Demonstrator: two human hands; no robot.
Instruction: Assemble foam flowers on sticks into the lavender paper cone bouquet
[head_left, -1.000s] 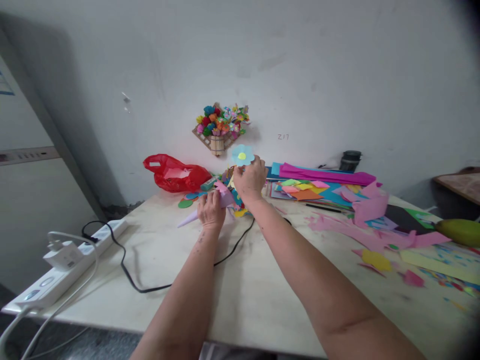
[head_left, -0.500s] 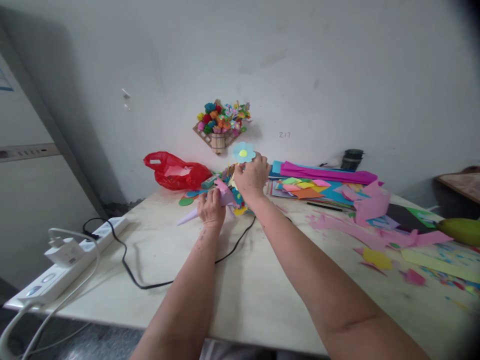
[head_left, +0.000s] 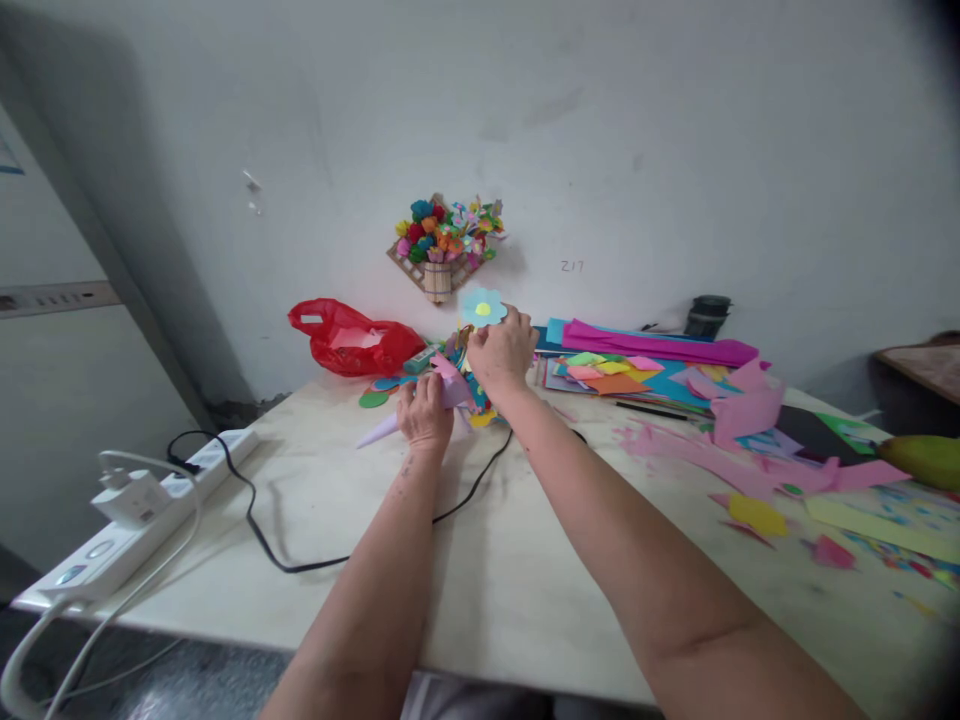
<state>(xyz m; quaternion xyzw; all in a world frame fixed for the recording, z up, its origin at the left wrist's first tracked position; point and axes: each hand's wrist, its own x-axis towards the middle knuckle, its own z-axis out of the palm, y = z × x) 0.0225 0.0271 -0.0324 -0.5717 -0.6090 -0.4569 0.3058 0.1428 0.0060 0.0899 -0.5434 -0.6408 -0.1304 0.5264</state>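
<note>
My left hand (head_left: 424,413) grips a pale purple paper cone (head_left: 382,428) that lies on the table with its tip pointing left. My right hand (head_left: 501,352) is just beyond it, fingers pinched on a light blue paper flower (head_left: 482,307) with a yellow centre, held up above the cone's wide end. Several coloured paper pieces crowd the cone's mouth between the two hands.
A red plastic bag (head_left: 351,343) lies at the back left. A white power strip (head_left: 127,535) with a charger and a black cable (head_left: 300,560) sits left. Coloured paper sheets (head_left: 645,365) and pink scraps (head_left: 720,465) cover the right. A flower basket decoration (head_left: 442,245) hangs on the wall.
Both hands have stayed on the cone and flower, shifting only slightly; the view has drifted a little.
</note>
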